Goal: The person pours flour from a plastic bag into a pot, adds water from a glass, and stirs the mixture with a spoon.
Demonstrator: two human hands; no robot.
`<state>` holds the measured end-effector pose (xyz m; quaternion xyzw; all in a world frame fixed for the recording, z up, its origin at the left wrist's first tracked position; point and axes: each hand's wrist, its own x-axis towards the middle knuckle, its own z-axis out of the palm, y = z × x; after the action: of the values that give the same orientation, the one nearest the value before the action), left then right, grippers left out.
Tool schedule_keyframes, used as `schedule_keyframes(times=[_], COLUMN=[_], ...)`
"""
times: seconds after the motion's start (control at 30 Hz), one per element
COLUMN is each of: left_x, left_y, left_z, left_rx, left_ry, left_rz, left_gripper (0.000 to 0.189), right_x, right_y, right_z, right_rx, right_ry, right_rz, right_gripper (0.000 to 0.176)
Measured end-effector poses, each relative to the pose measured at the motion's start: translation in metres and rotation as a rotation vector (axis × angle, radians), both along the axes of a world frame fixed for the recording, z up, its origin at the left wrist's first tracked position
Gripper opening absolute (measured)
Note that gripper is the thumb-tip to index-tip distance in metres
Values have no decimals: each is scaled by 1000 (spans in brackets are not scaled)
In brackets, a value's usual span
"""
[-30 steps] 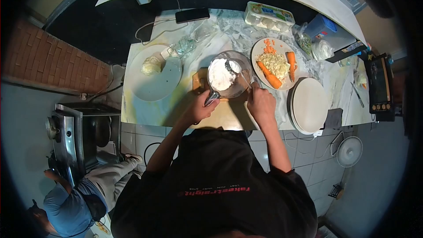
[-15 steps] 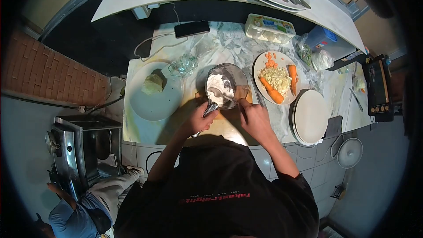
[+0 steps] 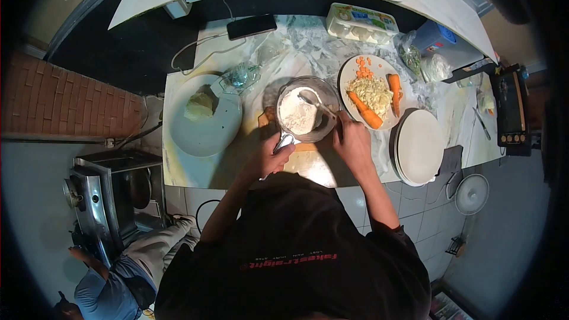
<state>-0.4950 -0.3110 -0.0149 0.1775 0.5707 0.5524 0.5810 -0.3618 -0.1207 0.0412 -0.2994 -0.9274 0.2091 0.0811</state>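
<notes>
A round pan (image 3: 329, 96) with a shiny metal handle stands in front of me, holding a white, flour-like powder (image 3: 296, 116). My left hand (image 3: 274, 157) is closed around the pan's handle at the near side. From the right, my right hand (image 3: 354, 141) grips a metal spoon (image 3: 320, 104), whose bowl end dips into the powder. Beneath the pan lies a wooden board (image 3: 307, 147), partly covered. Nearest my right hand is a plate (image 3: 345, 120) bearing whole carrots (image 3: 364, 110), diced carrot (image 3: 363, 71) and a shredded pale vegetable (image 3: 371, 92).
At left, a large plate (image 3: 204, 146) holds a pale cabbage piece (image 3: 200, 105). Stacked plates (image 3: 418, 148) sit at the right edge. An egg carton (image 3: 362, 24) and a phone (image 3: 252, 26) lie at the back. A person (image 3: 127, 269) is at lower left by a stove (image 3: 98, 206).
The spoon has shifted up toward the far side of the pan, with my right hand slightly right and higher. More powder surface shows. My left hand keeps the handle; the whole view moved slightly.
</notes>
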Motion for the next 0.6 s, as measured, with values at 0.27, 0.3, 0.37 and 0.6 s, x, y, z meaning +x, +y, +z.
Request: schedule_keyframes(times=[0.27, 0.3, 0.37, 0.6], left_x=[2, 2, 4, 5], left_y=[4, 4, 4, 2], left_z=[-4, -5, -6, -2], left_rx=[41, 38, 35, 30], left_ry=[-43, -29, -11, 9], left_rz=[55, 50, 36, 26], left_gripper=[16, 16, 17, 18], right_x=[10, 9, 6, 6], right_y=[-18, -17, -14, -9], right_z=[20, 19, 12, 10], right_rx=[-47, -76, -107, 27], right_ry=[-17, 1, 24, -11], right_rz=[23, 48, 65, -50], right_gripper=[15, 15, 16, 23])
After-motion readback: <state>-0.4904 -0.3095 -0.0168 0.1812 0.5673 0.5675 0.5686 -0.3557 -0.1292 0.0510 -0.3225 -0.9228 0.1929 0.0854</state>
